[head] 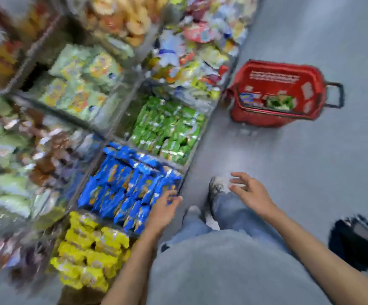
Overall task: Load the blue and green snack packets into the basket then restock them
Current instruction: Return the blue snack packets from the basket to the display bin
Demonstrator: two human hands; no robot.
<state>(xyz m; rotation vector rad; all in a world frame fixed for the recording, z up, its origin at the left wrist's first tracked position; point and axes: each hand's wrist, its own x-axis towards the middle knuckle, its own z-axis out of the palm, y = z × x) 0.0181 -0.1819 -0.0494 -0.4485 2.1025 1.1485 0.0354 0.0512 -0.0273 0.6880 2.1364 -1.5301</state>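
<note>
The blue packets (130,190) are being reached for by the left hand (164,211), fingers spread and empty, at their five o'clock edge. The right hand (250,191), also spread, is being held nearer the red basket (277,93), lying at twelve o'clock.

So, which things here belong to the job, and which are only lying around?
Job: blue packets, green packets, red basket, left hand, right hand.
Not the job: yellow packets, pale green bags, black object on floor.
</note>
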